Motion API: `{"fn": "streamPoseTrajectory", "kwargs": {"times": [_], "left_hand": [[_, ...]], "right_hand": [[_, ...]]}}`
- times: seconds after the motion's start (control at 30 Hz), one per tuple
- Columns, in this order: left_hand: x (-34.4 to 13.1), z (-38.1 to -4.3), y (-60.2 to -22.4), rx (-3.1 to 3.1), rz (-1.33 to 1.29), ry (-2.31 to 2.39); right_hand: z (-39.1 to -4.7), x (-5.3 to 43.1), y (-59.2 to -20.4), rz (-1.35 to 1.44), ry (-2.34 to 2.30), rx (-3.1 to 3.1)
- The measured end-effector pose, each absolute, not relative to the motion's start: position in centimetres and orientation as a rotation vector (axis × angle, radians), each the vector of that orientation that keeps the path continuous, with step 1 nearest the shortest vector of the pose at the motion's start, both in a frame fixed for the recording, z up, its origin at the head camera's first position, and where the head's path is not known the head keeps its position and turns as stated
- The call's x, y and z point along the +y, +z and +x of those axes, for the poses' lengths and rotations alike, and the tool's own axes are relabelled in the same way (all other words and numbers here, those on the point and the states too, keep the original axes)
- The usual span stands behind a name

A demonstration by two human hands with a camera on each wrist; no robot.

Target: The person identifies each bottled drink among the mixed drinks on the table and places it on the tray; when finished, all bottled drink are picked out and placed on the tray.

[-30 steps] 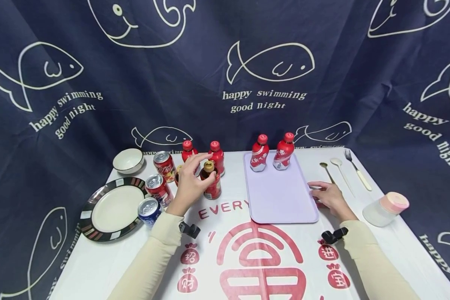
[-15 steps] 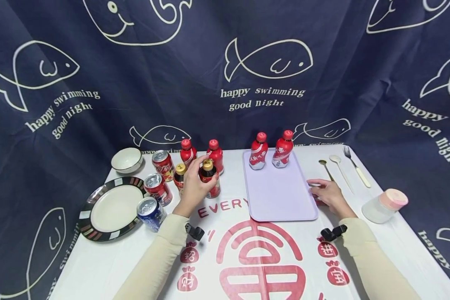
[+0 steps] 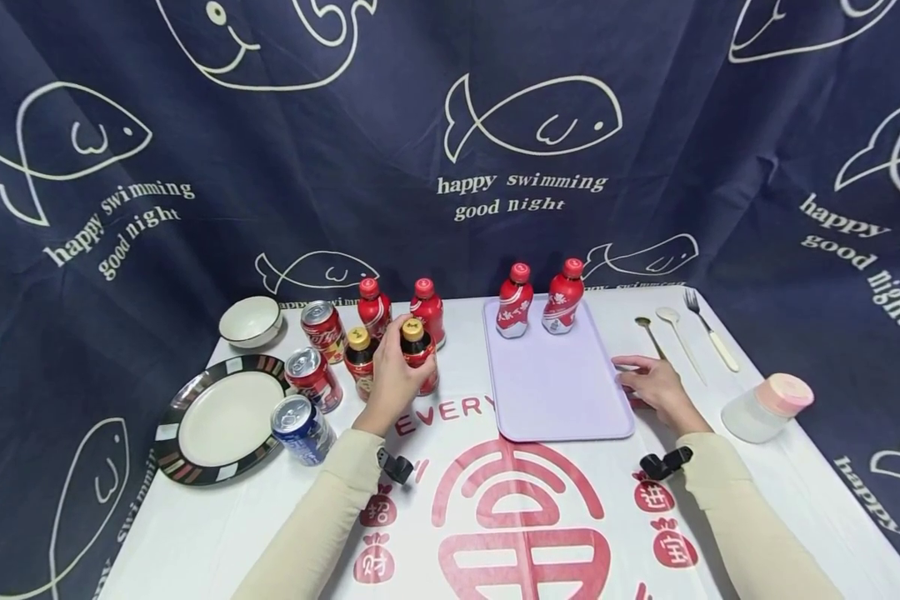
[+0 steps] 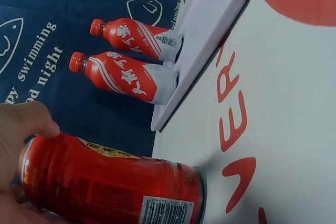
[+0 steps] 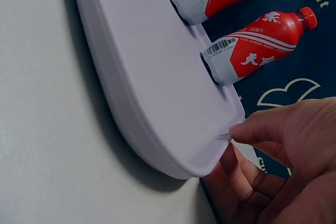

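My left hand (image 3: 392,382) grips a gold-capped bottle (image 3: 420,357) with a red label, which stands upright on the table. In the left wrist view, the thumb lies against the upper part of this red bottle (image 4: 110,179). Just left of the hand is a second gold-capped bottle (image 3: 359,363). My right hand (image 3: 654,387) pinches the right edge of a lilac tray (image 3: 558,392); the right wrist view shows the thumb on its rim. Two red-capped bottles (image 3: 515,302) (image 3: 564,298) stand at the tray's far end.
Two more red-capped bottles (image 3: 375,308) (image 3: 428,310) stand behind the left hand. Left of it are soda cans (image 3: 303,429), a dark-rimmed plate (image 3: 225,417) and a white bowl (image 3: 251,322). Spoons (image 3: 681,342), a fork (image 3: 711,330) and a pink-lidded jar (image 3: 765,408) lie at right.
My left hand has moved in and closed its fingers around the gold-capped bottle, uncovering the second one beside it. The right hand stays at the tray edge.
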State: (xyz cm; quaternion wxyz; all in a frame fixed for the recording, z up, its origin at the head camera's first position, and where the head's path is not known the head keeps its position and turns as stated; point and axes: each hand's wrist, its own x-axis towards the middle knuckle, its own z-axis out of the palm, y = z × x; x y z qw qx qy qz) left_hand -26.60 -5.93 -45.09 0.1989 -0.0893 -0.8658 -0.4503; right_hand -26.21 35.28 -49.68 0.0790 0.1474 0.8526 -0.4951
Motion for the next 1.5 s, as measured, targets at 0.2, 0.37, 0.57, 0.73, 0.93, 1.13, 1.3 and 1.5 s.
{"fn": "streamPoseTrajectory", "kwargs": {"times": [0.2,0.37,0.57,0.73,0.93,1.13,1.3,1.5], "left_hand": [[-5.7,-26.9,-45.2,-2.422,-0.242,-1.269],[-5.3,-26.8,-45.2,-2.418,-0.236,-1.272],[-5.0,-26.9,-45.3,-2.38,-0.243,-1.293],[-4.9,-27.0,-45.2,-2.372,-0.272,-1.334],[-4.2,-27.3,-44.6,-2.417,-0.38,-1.44],[-2.8,-27.9,-43.5,-2.373,-0.588,-1.582],[-1.2,-28.2,-41.9,-2.352,-0.805,-1.669],[0.8,-27.2,-39.2,-2.266,-1.113,-1.821]], "right_hand": [[-26.2,35.3,-49.4,0.445,-1.484,2.55],[-26.2,35.2,-49.4,0.444,-1.476,2.562],[-26.1,35.2,-49.5,0.454,-1.487,2.557],[-26.1,35.3,-49.5,0.456,-1.485,2.546],[-26.1,35.5,-49.5,0.455,-1.475,2.559],[-26.2,35.4,-49.4,0.457,-1.472,2.54],[-26.1,35.4,-49.2,0.448,-1.503,2.532],[-26.0,35.4,-49.2,0.431,-1.509,2.523]]}}
